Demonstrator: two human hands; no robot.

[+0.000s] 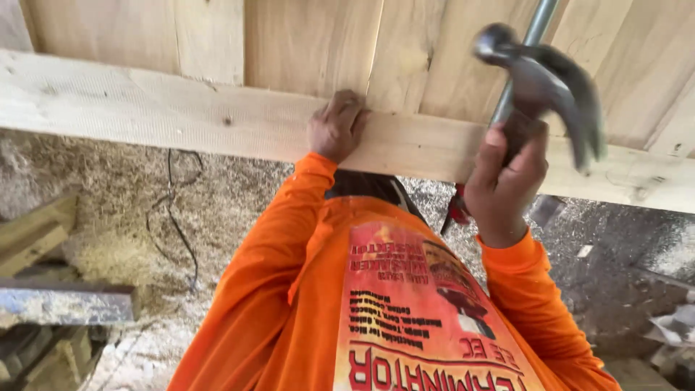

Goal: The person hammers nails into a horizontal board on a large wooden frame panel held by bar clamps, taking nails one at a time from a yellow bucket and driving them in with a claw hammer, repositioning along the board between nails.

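Overhead, a pale wooden beam point(181, 119) runs from left to right across the view, rough-sawn, with a fibrous grain and a small dark knot near its left part. Behind it stand wide flat boards point(311, 43) of a warmer tan wood, set edge to edge with thin dark seams between them.

At the far left, stacked timber offcuts point(32, 235) and a grey, dusty plank point(65, 303) lie on a floor thick with sawdust point(116, 210), where a thin black cable point(177, 224) loops across the loose, crumbly surface.

Near the middle, the left hand point(337, 127) presses flat against the face of the beam, fingers curled over its upper edge; its grip holds nothing but the wood it steadies. The arm below wears a bright orange sleeve point(289, 239), smooth knit cloth, and the shirt front bears a red and yellow printed panel.

Further right, the right hand point(507, 177) has its grip closed tight around the shaft of a claw hammer point(543, 80). The hammer's steel head is dark, curved and blurred, raised in front of the boards just above the beam, its round metal shaft slanting up to the frame's top edge.

At the far right the ground is darker grey, gritty and strewn with debris point(673, 326).
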